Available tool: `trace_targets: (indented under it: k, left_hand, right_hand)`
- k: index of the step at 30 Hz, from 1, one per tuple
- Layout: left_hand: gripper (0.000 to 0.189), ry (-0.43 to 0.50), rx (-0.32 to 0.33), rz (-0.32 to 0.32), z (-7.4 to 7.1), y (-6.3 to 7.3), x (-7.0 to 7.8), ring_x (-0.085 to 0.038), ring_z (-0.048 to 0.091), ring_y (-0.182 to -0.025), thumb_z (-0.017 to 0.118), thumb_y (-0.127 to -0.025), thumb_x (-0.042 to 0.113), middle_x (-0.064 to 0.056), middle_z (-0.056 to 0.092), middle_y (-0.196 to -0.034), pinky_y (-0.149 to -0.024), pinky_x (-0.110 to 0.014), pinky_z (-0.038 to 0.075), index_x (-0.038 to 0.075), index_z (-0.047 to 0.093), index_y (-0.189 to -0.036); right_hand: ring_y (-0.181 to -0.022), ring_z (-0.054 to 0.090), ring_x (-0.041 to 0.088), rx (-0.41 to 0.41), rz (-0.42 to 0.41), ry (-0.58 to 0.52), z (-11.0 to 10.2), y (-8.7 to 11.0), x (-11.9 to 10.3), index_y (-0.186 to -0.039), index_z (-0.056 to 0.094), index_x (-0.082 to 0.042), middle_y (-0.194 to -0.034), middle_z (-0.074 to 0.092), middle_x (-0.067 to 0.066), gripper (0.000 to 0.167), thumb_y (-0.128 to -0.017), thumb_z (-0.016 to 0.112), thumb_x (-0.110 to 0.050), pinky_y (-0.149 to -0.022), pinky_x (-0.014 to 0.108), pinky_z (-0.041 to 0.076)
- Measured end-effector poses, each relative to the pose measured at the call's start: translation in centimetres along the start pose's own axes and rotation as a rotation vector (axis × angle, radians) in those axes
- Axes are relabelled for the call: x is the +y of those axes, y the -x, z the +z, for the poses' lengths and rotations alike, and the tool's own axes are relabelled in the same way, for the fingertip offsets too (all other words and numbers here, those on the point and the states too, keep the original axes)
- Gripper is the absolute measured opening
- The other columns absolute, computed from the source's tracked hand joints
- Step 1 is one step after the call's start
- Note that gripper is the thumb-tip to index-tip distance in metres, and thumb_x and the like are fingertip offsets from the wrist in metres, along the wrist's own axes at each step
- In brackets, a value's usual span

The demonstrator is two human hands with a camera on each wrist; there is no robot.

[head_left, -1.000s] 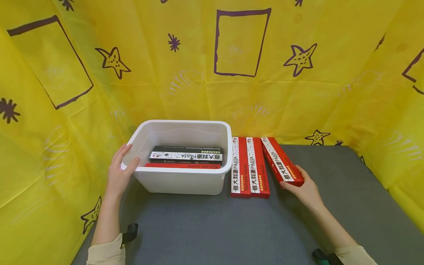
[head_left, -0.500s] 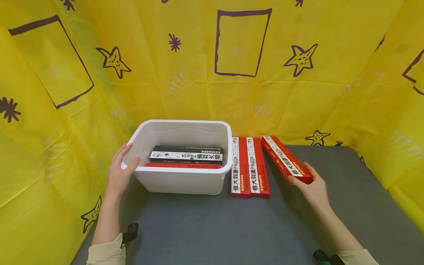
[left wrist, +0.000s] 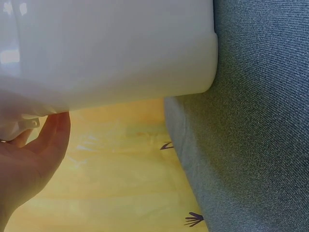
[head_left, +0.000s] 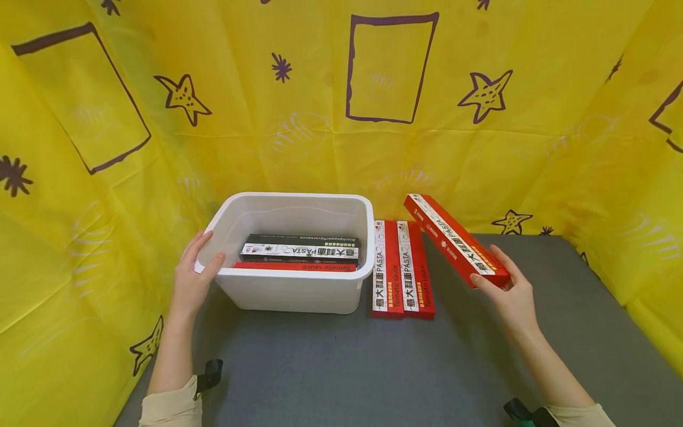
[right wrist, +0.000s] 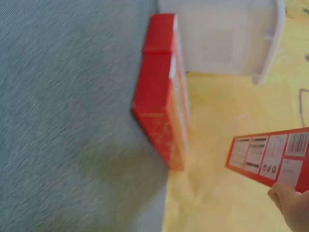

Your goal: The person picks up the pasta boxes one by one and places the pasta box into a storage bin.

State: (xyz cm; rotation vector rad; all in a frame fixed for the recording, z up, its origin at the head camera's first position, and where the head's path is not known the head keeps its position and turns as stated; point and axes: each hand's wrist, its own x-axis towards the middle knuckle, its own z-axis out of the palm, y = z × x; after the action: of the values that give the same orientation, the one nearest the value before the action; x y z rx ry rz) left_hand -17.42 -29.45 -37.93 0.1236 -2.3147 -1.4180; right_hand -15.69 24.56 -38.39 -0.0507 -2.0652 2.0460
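Note:
My right hand (head_left: 513, 299) grips the near end of a red tomato-sauce pasta box (head_left: 453, 240), thumb on one side and fingers on the other. The box is tilted, its far end raised above the table; in the right wrist view its printed back (right wrist: 270, 157) shows. My left hand (head_left: 194, 270) holds the left rim of a white plastic bin (head_left: 293, 293), fingers on the outside and thumb over the edge. Inside the bin lie a black pasta box (head_left: 300, 251) and, nearer the front wall, a red pasta box (head_left: 293, 267), partly hidden.
Two red pasta boxes (head_left: 416, 270) lie side by side on the grey table (head_left: 341, 367), just right of the bin. A yellow curtain (head_left: 299, 148) with dark drawings hangs behind the table and along both sides.
My right hand has lifted the red pasta box off the table and moved slightly right; the box's far end has swung up and a little left. My left hand has stayed on the rim.

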Motion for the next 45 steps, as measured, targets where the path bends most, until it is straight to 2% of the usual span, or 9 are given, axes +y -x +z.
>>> trace_targets:
  k: [5, 10, 16, 23, 28, 38, 45]
  left_hand:
    - [0.057, 0.012, 0.005, 0.002, 0.1, 0.0, 0.0, -0.036, 0.028, -0.14, 0.06, -0.093, 0.025, -0.008, 0.03, -0.157, -0.109, -0.064, 0.022, 0.011, 0.045, -0.146]
    - [0.056, 0.03, 0.022, 0.009, 0.2, -0.1, 0.0, -0.035, 0.029, -0.14, 0.061, -0.092, 0.023, -0.007, 0.032, -0.156, -0.111, -0.06, 0.023, 0.01, 0.047, -0.145]
    - [0.055, 0.028, 0.025, 0.011, 0.3, 0.0, 0.0, -0.034, 0.03, -0.139, 0.061, -0.092, 0.022, -0.007, 0.033, -0.156, -0.111, -0.058, 0.024, 0.009, 0.048, -0.144]
    - [0.057, 0.024, 0.012, -0.001, 0.2, 0.0, 0.0, -0.036, 0.028, -0.14, 0.06, -0.093, 0.025, -0.007, 0.031, -0.157, -0.11, -0.063, 0.021, 0.012, 0.046, -0.146]
    - [0.056, 0.031, 0.017, -0.002, 0.2, 0.0, -0.1, -0.035, 0.028, -0.14, 0.06, -0.093, 0.023, -0.007, 0.031, -0.157, -0.11, -0.062, 0.021, 0.012, 0.046, -0.146]
    - [0.057, 0.03, 0.005, -0.024, 0.1, -0.3, -0.5, -0.035, 0.026, -0.141, 0.059, -0.093, 0.024, -0.006, 0.028, -0.158, -0.11, -0.063, 0.02, 0.012, 0.045, -0.147]
    - [0.057, 0.04, 0.008, -0.027, 0.1, -0.2, -0.6, -0.035, 0.026, -0.141, 0.059, -0.093, 0.023, -0.007, 0.029, -0.158, -0.111, -0.062, 0.02, 0.011, 0.045, -0.147]
  right_hand:
    - [-0.11, 0.05, 0.016, -0.094, -0.106, -0.221, 0.8, 0.4, -1.1, -0.146, 0.044, -0.007, -0.136, 0.043, 0.006, 0.059, -0.091, 0.058, 0.007, -0.083, 0.017, 0.051]
    - [-0.114, 0.047, 0.023, -0.237, -0.191, -0.36, 1.9, 0.7, -2.1, -0.147, 0.039, 0.0, -0.142, 0.039, 0.014, 0.058, -0.09, 0.05, 0.011, -0.086, 0.022, 0.052]
    - [-0.113, 0.051, 0.023, -0.426, -0.264, -0.407, 3.3, 0.7, -2.8, -0.147, 0.036, 0.004, -0.141, 0.042, 0.016, 0.061, -0.087, 0.048, 0.008, -0.086, 0.026, 0.053]
    - [-0.114, 0.054, 0.023, -0.539, -0.286, -0.367, 5.2, 0.2, -3.0, -0.146, 0.039, -0.003, -0.14, 0.046, 0.014, 0.06, -0.087, 0.049, 0.006, -0.087, 0.032, 0.054]
    - [-0.118, 0.05, 0.025, -0.537, -0.296, -0.359, 6.4, -0.4, -3.6, -0.146, 0.039, -0.003, -0.142, 0.044, 0.017, 0.061, -0.086, 0.048, 0.004, -0.088, 0.034, 0.054]
    - [-0.114, 0.052, 0.021, -0.485, -0.286, -0.285, 7.9, -1.9, -3.0, -0.145, 0.041, -0.002, -0.135, 0.049, 0.01, 0.061, -0.086, 0.051, 0.011, -0.088, 0.029, 0.053]
    - [-0.131, 0.043, 0.019, -0.427, -0.236, -0.262, 9.1, -2.9, -2.7, -0.147, 0.039, -0.001, -0.147, 0.041, 0.011, 0.059, -0.091, 0.054, 0.007, -0.097, 0.025, 0.047]
